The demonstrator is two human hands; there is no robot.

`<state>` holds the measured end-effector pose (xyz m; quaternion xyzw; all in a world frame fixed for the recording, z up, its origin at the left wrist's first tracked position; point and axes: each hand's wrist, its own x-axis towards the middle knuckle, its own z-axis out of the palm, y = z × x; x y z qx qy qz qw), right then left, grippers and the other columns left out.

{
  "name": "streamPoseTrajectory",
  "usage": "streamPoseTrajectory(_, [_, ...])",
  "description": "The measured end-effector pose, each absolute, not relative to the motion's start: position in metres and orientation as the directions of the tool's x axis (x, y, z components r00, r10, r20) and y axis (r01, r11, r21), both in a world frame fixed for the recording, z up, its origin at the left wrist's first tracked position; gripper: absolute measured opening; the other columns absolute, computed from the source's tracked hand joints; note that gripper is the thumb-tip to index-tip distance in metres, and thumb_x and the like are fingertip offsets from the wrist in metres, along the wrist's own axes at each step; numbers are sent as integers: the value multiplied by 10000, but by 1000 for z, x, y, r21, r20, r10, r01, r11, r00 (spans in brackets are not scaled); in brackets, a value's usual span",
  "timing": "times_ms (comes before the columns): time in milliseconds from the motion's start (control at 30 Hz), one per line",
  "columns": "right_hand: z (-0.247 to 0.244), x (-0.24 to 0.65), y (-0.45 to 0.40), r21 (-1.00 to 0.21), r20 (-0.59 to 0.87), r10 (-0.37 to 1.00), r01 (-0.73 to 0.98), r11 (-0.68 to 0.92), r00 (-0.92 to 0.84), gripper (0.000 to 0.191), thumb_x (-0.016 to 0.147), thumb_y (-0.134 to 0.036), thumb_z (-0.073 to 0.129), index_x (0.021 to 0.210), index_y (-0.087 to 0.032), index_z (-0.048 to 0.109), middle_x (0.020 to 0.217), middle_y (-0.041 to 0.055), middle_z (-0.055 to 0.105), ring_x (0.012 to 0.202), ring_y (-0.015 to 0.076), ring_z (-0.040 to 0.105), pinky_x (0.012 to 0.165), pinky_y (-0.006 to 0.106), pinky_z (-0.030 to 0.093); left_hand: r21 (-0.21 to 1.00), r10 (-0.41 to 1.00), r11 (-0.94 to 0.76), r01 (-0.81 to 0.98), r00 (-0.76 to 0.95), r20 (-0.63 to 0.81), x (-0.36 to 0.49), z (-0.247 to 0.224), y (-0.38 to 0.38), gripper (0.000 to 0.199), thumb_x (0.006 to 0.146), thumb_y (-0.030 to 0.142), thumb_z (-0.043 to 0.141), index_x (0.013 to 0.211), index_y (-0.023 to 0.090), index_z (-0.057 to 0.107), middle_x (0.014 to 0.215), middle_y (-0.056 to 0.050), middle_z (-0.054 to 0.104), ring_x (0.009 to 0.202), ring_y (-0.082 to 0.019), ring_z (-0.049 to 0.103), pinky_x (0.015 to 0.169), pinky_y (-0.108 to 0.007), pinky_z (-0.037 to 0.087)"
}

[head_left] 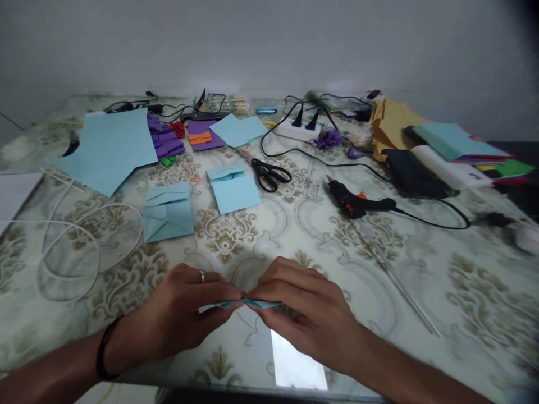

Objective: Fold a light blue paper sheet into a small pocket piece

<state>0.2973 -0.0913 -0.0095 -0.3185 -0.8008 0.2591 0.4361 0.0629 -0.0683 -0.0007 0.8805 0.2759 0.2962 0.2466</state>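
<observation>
Low over the front of the table, my left hand [189,306] and my right hand [301,308] pinch a small folded piece of light blue paper [246,302] between thumbs and fingers. The paper is seen nearly edge-on, and most of it is hidden by the fingers. My fingertips meet at its middle. Beyond my hands lie two folded light blue papers, one [168,213] to the left and one [233,188] nearer the centre. Black-handled scissors [270,175] rest right of the second one.
A black glue gun [357,200] lies at right with its cord, near clear glue sticks [396,278]. Large blue sheets [113,146], purple folded strips [164,137] and a white power strip [298,130] are toward the wall. A white cable [95,275] loops at left.
</observation>
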Motion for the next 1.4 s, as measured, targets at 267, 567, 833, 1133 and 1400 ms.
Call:
streamPoseTrajectory(267, [-5, 305, -88, -652, 570, 714, 306, 694, -406, 59, 907, -68, 709, 921, -118, 735, 795, 70, 722, 705, 158, 628, 614, 299, 488, 587, 655, -714, 382, 662, 365, 59, 15, -63, 100, 962, 171, 666, 1003, 220, 743, 935, 18, 833, 772, -95, 785, 698, -179, 555])
streamPoseTrajectory(567, [-5, 308, -88, -662, 575, 715, 288, 692, -399, 13, 913, -119, 741, 919, -107, 741, 803, 79, 718, 714, 166, 631, 631, 314, 493, 488, 585, -792, 367, 686, 433, 57, 15, -61, 145, 966, 139, 636, 1033, 218, 737, 932, 20, 841, 788, -102, 796, 717, -185, 584])
streamPoseTrajectory(833, [-3, 307, -88, -705, 530, 740, 271, 656, -413, 61, 941, -119, 710, 881, -116, 721, 774, 59, 694, 722, 151, 607, 648, 296, 471, 544, 630, -749, 379, 662, 406, 54, 15, -62, 141, 937, 158, 669, 1001, 243, 760, 900, 22, 837, 743, -124, 784, 676, -203, 585])
streamPoseTrajectory(1133, [-6, 309, -83, -902, 209, 934, 312, 299, -290, 148, 925, -177, 688, 778, -190, 678, 716, -22, 638, 659, 103, 597, 607, 227, 460, 779, 886, -193, 597, 447, -123, 54, 2, -51, 195, 890, 431, 739, 950, 261, 814, 822, 25, 807, 683, -150, 713, 585, -213, 507])
streamPoseTrajectory(1400, [-10, 300, -83, -909, 176, 922, 303, 287, -345, 64, 901, -170, 702, 854, -214, 709, 794, -13, 682, 714, 126, 625, 639, 241, 478, 807, 849, -298, 509, 528, -19, 60, 1, -58, 136, 920, 326, 719, 875, 224, 796, 706, 39, 760, 594, -104, 644, 544, -181, 449])
